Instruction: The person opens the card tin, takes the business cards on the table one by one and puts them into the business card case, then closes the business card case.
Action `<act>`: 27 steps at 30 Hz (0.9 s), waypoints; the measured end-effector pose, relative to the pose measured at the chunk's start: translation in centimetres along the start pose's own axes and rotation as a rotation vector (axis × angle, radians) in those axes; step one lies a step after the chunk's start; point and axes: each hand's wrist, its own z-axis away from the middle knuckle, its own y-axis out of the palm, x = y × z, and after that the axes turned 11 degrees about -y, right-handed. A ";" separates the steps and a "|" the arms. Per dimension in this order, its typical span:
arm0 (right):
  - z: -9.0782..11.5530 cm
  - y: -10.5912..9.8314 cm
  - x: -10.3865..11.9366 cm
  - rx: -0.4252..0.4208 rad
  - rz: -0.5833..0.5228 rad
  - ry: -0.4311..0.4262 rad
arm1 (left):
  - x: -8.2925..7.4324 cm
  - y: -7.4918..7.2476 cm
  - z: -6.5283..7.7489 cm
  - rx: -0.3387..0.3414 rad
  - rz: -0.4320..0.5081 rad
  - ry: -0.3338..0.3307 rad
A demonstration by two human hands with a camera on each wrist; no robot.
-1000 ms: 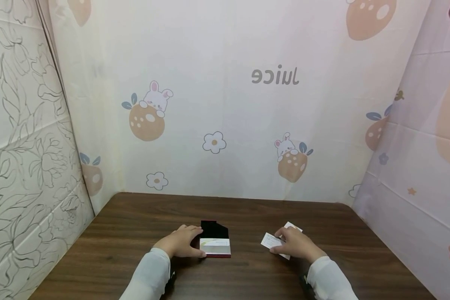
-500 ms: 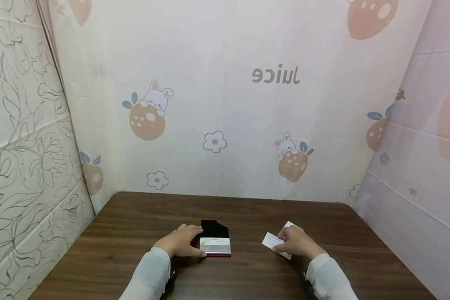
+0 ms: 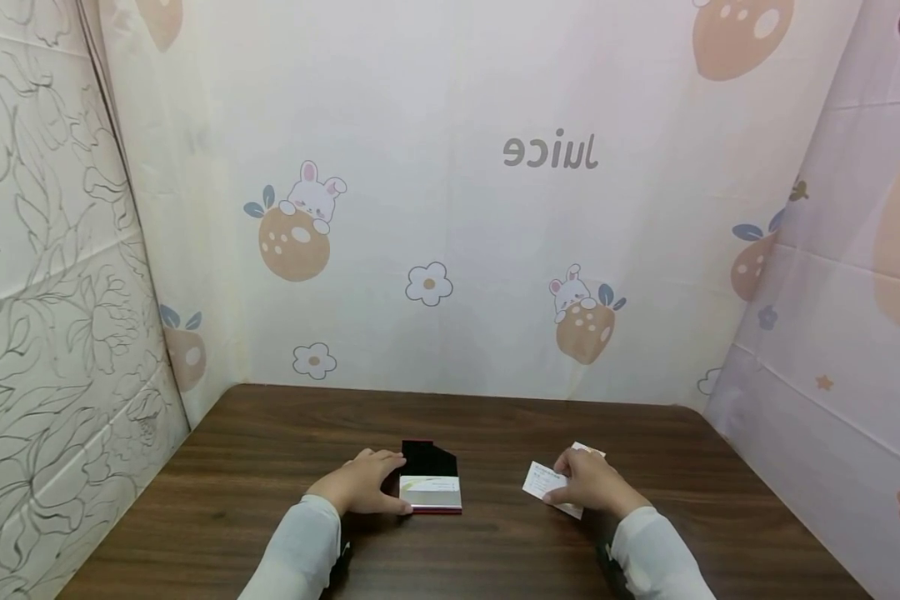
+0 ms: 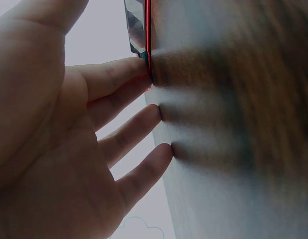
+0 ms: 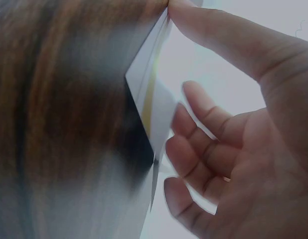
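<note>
A black card holder with red edges lies open on the table, a white business card showing above its silvery near part. At its left side rests my left hand, thumb at the near corner and index finger at the far part. In the left wrist view, the other fingers extend fairly straight, tips down at the table. My right hand pinches a white business card by thumb and fingers. That card looks tilted in the right wrist view. A second white card shows just beyond the hand.
The brown wooden table reaches back to a printed curtain with bunnies and fruit. More curtains stand on the left and right. Bare wood lies between the card holder and the right hand.
The right fingers shift slightly on the white card, which turns and moves a little. The left hand and the card holder stay where they were.
</note>
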 end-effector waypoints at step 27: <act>0.5 -0.2 0.1 -0.125 -0.072 -0.229 | -0.3 0.0 0.6 0.017 0.004 -0.001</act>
